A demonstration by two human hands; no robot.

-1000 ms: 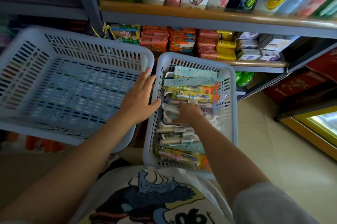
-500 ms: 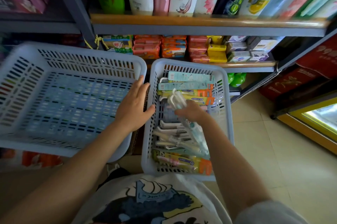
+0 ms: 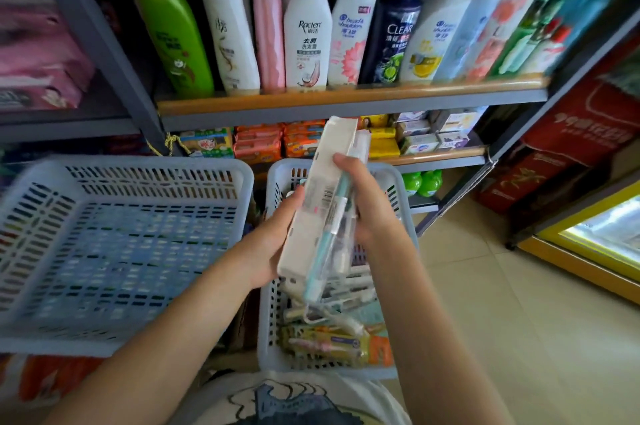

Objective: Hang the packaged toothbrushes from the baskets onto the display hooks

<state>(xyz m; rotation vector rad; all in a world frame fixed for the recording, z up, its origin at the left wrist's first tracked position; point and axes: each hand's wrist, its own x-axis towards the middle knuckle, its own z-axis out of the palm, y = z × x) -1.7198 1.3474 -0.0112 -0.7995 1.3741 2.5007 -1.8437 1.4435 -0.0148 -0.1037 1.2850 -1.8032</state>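
My left hand (image 3: 268,244): raised over the narrow basket, palm cupped against the back of a white toothbrush pack, my fingers wrapped behind it and mostly hidden.
My right hand (image 3: 372,206): gripping the same bundle from the right, thumb laid across the top of the clear-fronted pack, fingers curled behind.
Packs in hand (image 3: 322,203): at least two held together, tilted with the top ends leaning far and right; the white card back faces me on the left, and a teal-handled brush shows through clear plastic on the right. How many packs are in the bundle I cannot tell.
Narrow basket (image 3: 407,217): pale blue, slotted, directly under my hands, just right of the big one.
Remaining toothbrushes (image 3: 332,341): lying flat in the narrow basket's near end, among them a yellow-and-orange pack and several white ones.
Big basket (image 3: 121,244): pale blue, to the left, beside the narrow one.
Upper shelf (image 3: 346,97): far, with a row of upright shampoo bottles (image 3: 304,26), green, white, pink and dark blue.
Lower shelf (image 3: 429,156): behind the baskets, stacked with orange, yellow and white soap boxes (image 3: 259,144).
Floor (image 3: 502,303): pale tiles to the right.
Display hooks: not in my sight.
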